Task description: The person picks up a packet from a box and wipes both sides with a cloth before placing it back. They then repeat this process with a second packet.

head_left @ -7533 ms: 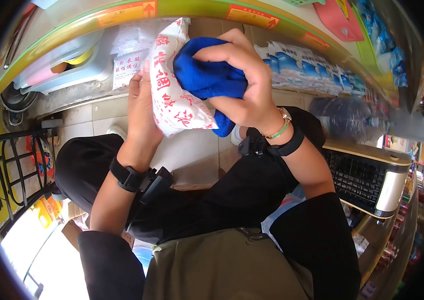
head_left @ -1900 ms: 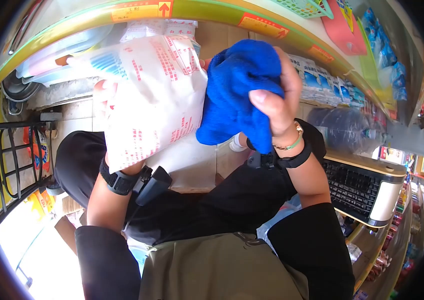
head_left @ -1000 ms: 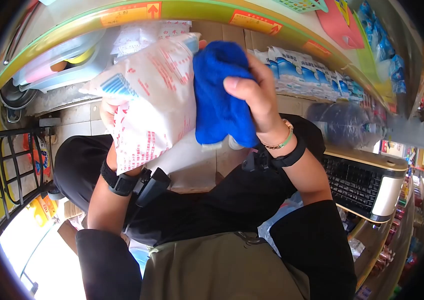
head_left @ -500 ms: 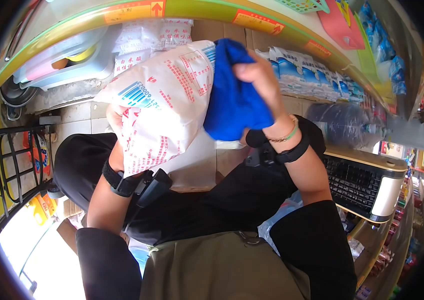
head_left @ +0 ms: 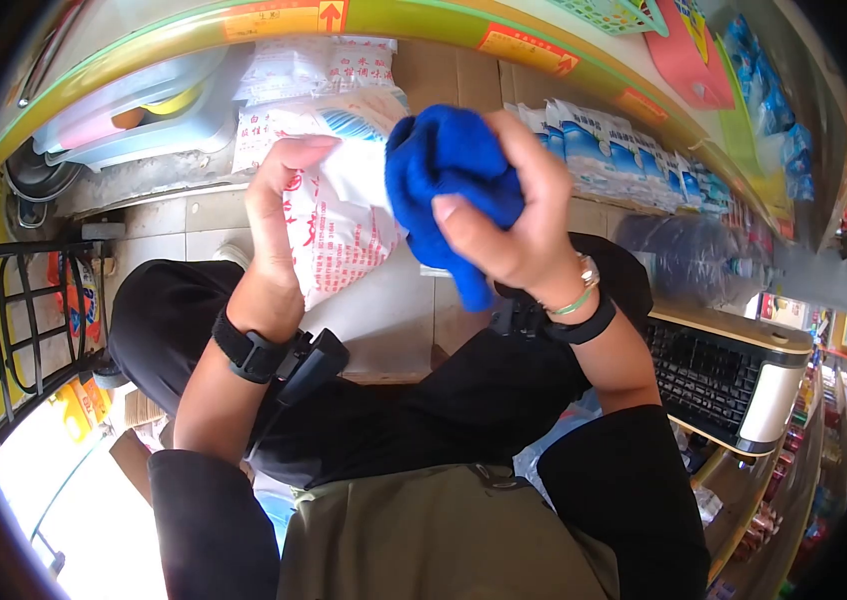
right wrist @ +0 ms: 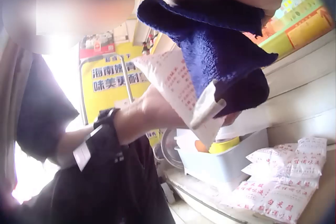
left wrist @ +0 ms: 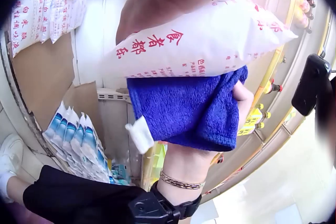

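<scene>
My left hand [head_left: 279, 225] grips a plump white pouch [head_left: 349, 240] with red Chinese lettering, its thumb across the near face. In my right hand [head_left: 529, 225] is a bunched blue cloth [head_left: 454, 170], pinched between thumb and fingers and held against the pouch's right side. The left wrist view shows the cloth [left wrist: 181, 111] spread along the lower side of the pouch [left wrist: 173, 50], a white tag [left wrist: 140, 134] sticking out at one corner. In the right wrist view the cloth [right wrist: 220, 66] covers part of the pouch [right wrist: 170, 79].
Beyond the hands is a low shelf with similar white pouches [head_left: 262, 125], a pale plastic tub [head_left: 164, 125] and several blue-and-white packets [head_left: 604, 150]. A large clear bottle [head_left: 689, 250] lies at the right, near a keyboard [head_left: 709, 370]. A black metal rack [head_left: 39, 310] stands at the left.
The pouch has turned in my left hand: its barcode face tipped away, and the thumb now shows in front. My right hand has shifted over the pouch's right side, bunching the cloth more.
</scene>
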`<action>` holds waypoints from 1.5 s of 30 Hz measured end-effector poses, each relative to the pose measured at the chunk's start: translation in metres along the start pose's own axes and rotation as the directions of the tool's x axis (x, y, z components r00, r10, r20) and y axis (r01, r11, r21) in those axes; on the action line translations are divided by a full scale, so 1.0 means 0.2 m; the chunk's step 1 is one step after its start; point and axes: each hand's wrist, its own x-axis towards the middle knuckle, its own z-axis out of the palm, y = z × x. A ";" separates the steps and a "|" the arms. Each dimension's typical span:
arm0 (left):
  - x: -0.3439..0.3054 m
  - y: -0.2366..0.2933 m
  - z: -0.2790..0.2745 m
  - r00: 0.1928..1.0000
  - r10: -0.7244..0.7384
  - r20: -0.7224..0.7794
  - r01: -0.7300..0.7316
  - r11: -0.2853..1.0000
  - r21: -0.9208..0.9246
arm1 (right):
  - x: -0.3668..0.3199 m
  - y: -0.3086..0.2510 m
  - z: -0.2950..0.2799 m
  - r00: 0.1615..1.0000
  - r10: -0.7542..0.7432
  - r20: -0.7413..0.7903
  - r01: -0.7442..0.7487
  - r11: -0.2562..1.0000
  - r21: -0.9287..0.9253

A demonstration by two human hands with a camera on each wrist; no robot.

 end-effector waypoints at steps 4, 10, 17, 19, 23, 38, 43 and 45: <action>0.03 -0.01 0.11 0.961 -0.165 -0.220 0.114 0.967 -0.227 | -0.04 0.01 0.06 0.987 -0.113 0.117 0.129 0.982 -0.137; 0.05 -0.05 0.11 0.912 0.039 -0.408 0.020 0.990 0.140 | -0.04 -0.02 0.04 0.942 -0.203 0.267 0.238 0.965 -0.106; 0.07 -0.14 0.06 0.925 0.027 -0.379 0.063 0.973 0.223 | -0.02 0.03 0.04 0.961 -0.209 0.183 0.264 0.891 -0.369; 0.07 -0.15 0.08 0.907 0.119 -0.403 -0.007 0.963 0.269 | -0.03 0.02 0.05 0.951 -0.229 0.207 0.291 0.889 -0.353; 0.08 -0.12 0.07 0.923 -0.089 -0.375 0.123 0.990 0.067 | -0.02 0.01 0.01 0.923 -0.164 0.348 0.237 0.955 -0.178; -0.11 0.23 0.35 0.895 0.184 -0.407 -0.174 0.983 0.061 | 0.01 0.19 -0.01 0.918 0.366 0.154 -0.352 0.568 0.744; -0.51 0.31 0.19 0.759 0.472 -0.449 -0.450 0.878 0.162 | -0.02 0.22 -0.02 0.818 0.273 0.507 -0.562 0.190 0.805; -0.76 0.33 0.12 0.696 0.575 -0.430 -0.557 0.810 0.182 | -0.04 0.23 -0.02 0.823 0.290 0.489 -0.563 0.298 0.770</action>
